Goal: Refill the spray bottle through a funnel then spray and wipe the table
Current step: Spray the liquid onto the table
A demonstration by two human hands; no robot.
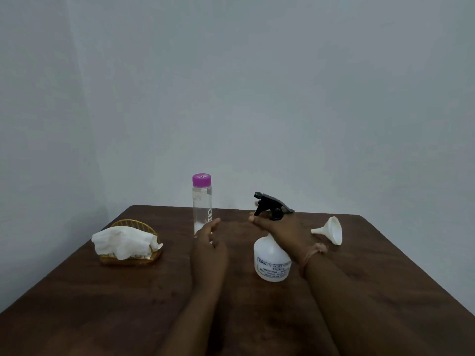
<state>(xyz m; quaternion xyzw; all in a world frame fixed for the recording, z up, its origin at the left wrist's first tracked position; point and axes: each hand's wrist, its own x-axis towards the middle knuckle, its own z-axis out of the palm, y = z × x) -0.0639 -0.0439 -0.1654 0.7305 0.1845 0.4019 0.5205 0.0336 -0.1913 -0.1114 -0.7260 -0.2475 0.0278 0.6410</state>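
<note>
Right hand [282, 231] grasping spray bottle [273, 260] neck; left hand [209, 249] released, fingers curled, hovering.

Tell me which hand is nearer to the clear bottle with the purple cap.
Left. The left hand is open right in front of the clear bottle, overlapping its base; the right hand is off to its right, wrapped around the spray bottle neck.
</note>
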